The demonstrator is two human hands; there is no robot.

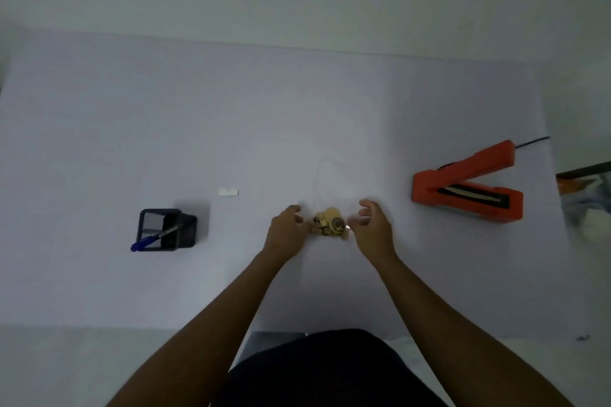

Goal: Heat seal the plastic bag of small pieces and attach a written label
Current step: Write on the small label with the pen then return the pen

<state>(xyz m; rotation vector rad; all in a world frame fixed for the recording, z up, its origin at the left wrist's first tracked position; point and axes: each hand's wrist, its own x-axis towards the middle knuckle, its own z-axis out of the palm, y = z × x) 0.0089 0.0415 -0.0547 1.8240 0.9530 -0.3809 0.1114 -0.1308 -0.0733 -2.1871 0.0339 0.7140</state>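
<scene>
Curling loosely at centre frame, fingers of the left hand [287,230] and the right hand [369,230], half open and flanking the small heap of pale yellow pieces [330,226]. Possibly pinching the edges of the clear, nearly invisible plastic bag [325,181]; too faint and blurred to say whether gripping or only touching. Seeming to bracket the heap from both sides so as to gather the contents low and leave the bag's mouth, stretching toward upper centre, free for sealing. Lying well apart at left of centre, one small white paper label [228,192], unwritten as far as can be made out. Standing at lower left, one black mesh pen holder [167,229] with one blue pen [150,238] leaning out, kept within reach for writing. Waiting at right of frame, one orange heat sealer [466,188], jaw raised, cord trailing off the white table [132,115].
</scene>
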